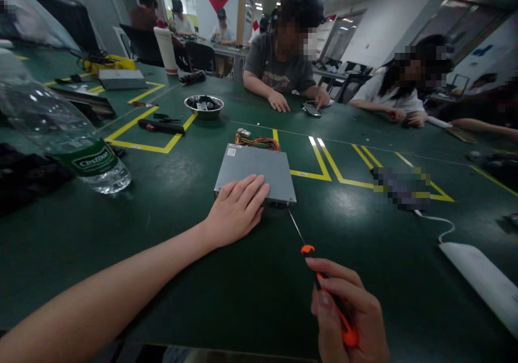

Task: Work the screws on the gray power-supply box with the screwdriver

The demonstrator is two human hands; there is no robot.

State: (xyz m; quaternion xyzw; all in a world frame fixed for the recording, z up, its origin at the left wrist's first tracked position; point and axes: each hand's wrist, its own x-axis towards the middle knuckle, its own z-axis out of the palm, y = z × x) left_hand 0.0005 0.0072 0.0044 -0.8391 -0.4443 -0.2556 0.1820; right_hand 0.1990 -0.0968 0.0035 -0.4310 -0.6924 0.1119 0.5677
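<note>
A grey computer power supply (259, 166) lies on the green table, its bundle of coloured cables (263, 143) behind it. My left hand (238, 209) rests on its near left part, with the fingers stretched flat over the metal top. My right hand (350, 309) is wrapped round the orange and black handle of a screwdriver (308, 251). The thin shaft points up and left, and its tip is at the near right face of the power supply. Whether the tip sits in a screw is too small to tell.
A clear water bottle (95, 161) stands tilted in view at left. Behind are a metal bowl of small parts (204, 105), a black and red tool (162, 127) and a white cup (165, 50). At right lies a white power bank (481, 282) with a cable. Two people sit across the table.
</note>
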